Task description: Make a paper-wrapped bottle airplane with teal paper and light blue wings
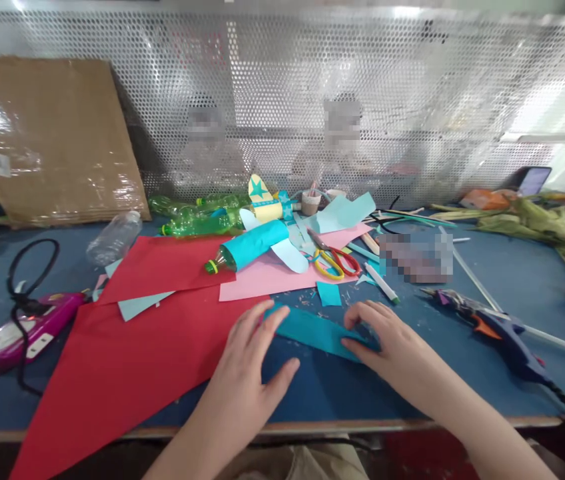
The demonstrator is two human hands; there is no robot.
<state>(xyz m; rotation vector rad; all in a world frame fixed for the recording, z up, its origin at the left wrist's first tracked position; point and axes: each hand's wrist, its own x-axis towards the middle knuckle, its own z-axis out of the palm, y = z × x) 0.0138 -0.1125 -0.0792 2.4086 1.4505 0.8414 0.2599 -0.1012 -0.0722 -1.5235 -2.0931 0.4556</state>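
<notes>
A blue paper strip (315, 331) lies low over the table in front of me, between both hands. My right hand (380, 333) pinches its right end between thumb and fingers. At the strip's left end, my left hand (257, 350) has its thumb and fingers spread, the fingertips touching or just over the paper. Beyond the strip is a small blue paper square (329, 294). Farther back rests a green bottle wrapped in blue paper (255, 245), with a pale paper wing (290, 256) on its side. Scissors (335, 259) and a white marker (381, 283) lie beside it.
Large red paper (137, 360) overhangs the table's front edge at left. A glue gun (500, 333) lies at right, a magenta power strip (37, 333) at left. Clear (115, 239) and green bottles (202, 223) stand behind; corn husks (522, 223) lie at far right.
</notes>
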